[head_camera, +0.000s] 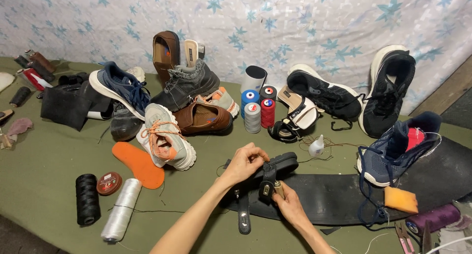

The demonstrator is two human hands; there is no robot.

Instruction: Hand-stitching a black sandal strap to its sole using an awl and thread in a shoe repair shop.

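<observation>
Black strapped sandal (275, 166), buckle dangling, gripped by left hand (244, 163) and right hand (290, 205).

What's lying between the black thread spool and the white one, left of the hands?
In the head view, a small round reddish-brown tin lies on the green cloth between the black thread spool and the white thread spool, toward their far ends.

Scattered shoes (189, 84), thread spools (259, 109), perhaps glue (316, 147).

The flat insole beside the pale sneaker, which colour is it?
Orange: the insole shows best in the head view.
</observation>
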